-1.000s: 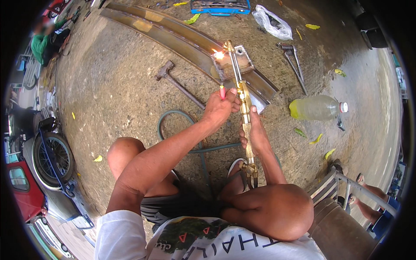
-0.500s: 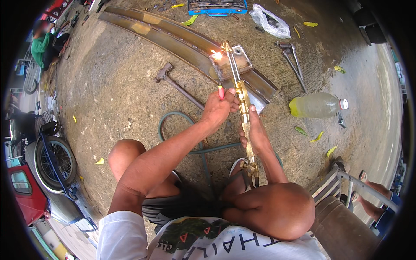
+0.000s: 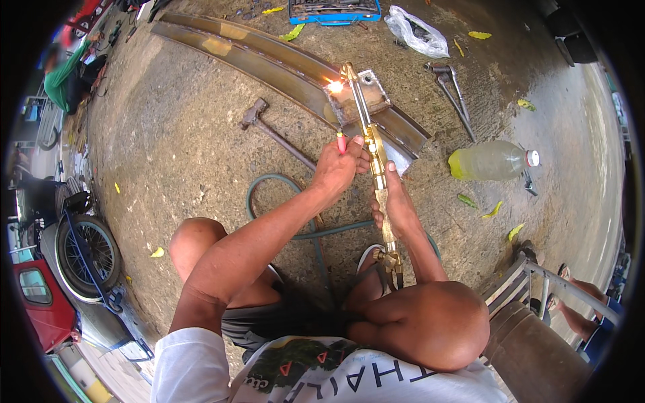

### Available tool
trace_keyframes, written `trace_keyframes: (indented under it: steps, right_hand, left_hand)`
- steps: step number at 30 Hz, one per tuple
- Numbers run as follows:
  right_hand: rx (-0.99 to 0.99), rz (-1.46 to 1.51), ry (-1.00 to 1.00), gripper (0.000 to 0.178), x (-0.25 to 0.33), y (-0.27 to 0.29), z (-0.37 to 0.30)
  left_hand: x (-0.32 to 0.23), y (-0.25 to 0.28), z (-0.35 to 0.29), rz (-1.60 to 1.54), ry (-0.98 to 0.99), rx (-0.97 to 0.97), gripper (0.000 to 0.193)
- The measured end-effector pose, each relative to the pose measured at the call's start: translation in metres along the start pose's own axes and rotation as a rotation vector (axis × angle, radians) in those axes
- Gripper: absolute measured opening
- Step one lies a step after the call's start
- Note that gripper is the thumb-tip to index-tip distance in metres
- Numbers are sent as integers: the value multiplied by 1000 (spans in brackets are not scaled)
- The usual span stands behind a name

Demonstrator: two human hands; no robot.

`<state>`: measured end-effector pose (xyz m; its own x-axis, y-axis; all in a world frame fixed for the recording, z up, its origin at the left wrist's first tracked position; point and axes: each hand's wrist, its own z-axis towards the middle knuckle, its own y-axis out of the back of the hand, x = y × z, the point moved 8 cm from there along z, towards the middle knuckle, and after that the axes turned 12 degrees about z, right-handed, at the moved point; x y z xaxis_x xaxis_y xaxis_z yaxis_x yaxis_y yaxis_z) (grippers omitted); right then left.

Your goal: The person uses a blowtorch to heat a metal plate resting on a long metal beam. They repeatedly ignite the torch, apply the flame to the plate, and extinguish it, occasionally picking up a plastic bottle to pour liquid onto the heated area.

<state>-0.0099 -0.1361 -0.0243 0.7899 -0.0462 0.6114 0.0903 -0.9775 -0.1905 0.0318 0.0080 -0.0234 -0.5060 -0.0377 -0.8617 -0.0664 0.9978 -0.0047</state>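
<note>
A brass cutting torch runs up the middle of the view, its tip over a welded metal plate on long curved steel beams. A bright orange-white glow burns at the plate's left edge, near the tip. My right hand is closed around the torch's lower handle. My left hand is closed around a small red lighter, its fingers against the torch's left side. The lighter's lower part is hidden in my fist. A hammer lies on the ground left of my left hand.
A green hose loops below the torch. To the right lie a plastic bottle of yellowish liquid and a ratchet tool. A clear plastic bag and a blue toolbox lie beyond. A motorcycle wheel stands left.
The glow at the plate's edge looks slightly larger. Both hands and the torch stay nearly in place. At the far left, the person in green has shifted posture.
</note>
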Motion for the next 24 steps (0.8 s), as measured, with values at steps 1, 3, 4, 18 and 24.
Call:
trace_keyframes:
  steps: [1, 3, 4, 18, 24]
  right_hand:
    - [1, 0, 1, 74, 0, 0, 0]
    - [-6, -6, 11, 74, 1, 0, -1]
    - [-7, -9, 16, 74, 2, 0, -1]
    - [-2, 10, 20, 71, 2, 0, -1]
    - [1, -5, 1, 72, 2, -1, -1]
  left_hand:
    - [0, 0, 0, -3, -1, 1, 39]
    - [0, -1, 0, -3, -5, 6, 39]
    - [0, -1, 0, -4, -8, 7, 39]
    - [-2, -1, 0, 11, -3, 5, 40]
    - [-1, 0, 0, -2, 3, -9, 39]
